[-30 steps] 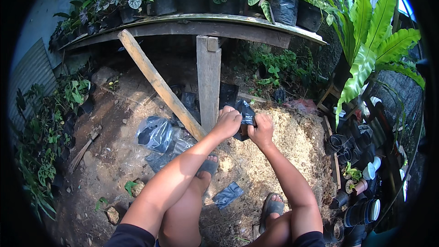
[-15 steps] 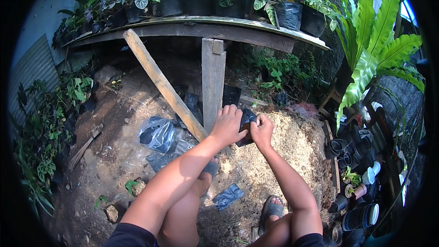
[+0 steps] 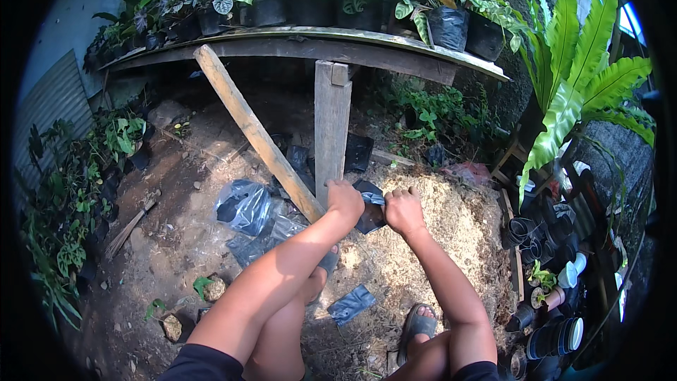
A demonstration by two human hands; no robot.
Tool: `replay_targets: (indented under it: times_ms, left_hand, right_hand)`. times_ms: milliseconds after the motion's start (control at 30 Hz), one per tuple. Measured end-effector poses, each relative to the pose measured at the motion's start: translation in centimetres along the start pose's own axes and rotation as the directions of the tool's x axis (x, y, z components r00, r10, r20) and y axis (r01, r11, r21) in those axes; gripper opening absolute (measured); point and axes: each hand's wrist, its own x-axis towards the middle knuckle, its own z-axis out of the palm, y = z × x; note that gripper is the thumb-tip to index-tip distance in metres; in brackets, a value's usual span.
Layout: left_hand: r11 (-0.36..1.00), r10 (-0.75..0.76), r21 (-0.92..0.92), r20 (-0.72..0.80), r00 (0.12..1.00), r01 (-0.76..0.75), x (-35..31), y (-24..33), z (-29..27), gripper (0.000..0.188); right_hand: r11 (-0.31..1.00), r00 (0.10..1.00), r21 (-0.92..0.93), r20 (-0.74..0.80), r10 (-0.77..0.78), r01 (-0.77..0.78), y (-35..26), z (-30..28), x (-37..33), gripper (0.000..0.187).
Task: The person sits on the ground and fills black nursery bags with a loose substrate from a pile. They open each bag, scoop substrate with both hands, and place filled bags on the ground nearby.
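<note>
Between my hands is a black plastic grow bag (image 3: 369, 217), its upper edge spread wide. My left hand (image 3: 344, 202) is closed on the bag's left side, while the fingers of my right hand (image 3: 403, 210) grip the right side. The fingertips are partly hidden behind the plastic. A second black bag (image 3: 351, 305) lies flat on the ground between my feet. Left of my left forearm, a clear plastic bag (image 3: 243, 206) with dark bags in it rests on the soil, close to an angled wooden plank (image 3: 257, 137).
A wooden post (image 3: 330, 120) props a plank shelf (image 3: 282, 48) of potted plants ahead. Pale husk-like material (image 3: 458, 240) covers the ground at right. Stacked black pots (image 3: 539, 240) and a large fern (image 3: 564, 113) stand at the right edge. Leafy plants (image 3: 70, 219) line the left.
My hands have drawn apart, the left one leftward and the right slightly lower. The bag between them has gone from bunched to pulled wide at its top.
</note>
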Motion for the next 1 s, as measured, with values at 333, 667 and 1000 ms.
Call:
replay_targets:
  times_ms: [333,667,1000]
  left_hand:
    - [0.995,0.093,-0.061,0.270,0.958,-0.079,-1.0,0.7,0.1,0.023]
    - [0.980,0.191,-0.116,0.339,0.921,-0.161,-1.9,0.6,-0.9,0.025]
    - [0.974,0.209,-0.165,0.386,0.899,-0.155,-2.8,1.2,-1.8,0.025]
  right_hand:
    - [0.989,0.989,-0.082,0.095,-0.115,0.123,1.4,2.1,-1.4,0.016]
    - [0.980,0.984,-0.091,0.044,-0.173,0.177,2.2,3.2,-2.4,0.012]
    - [0.979,0.981,-0.064,0.031,-0.192,0.193,2.7,4.0,-2.9,0.010]
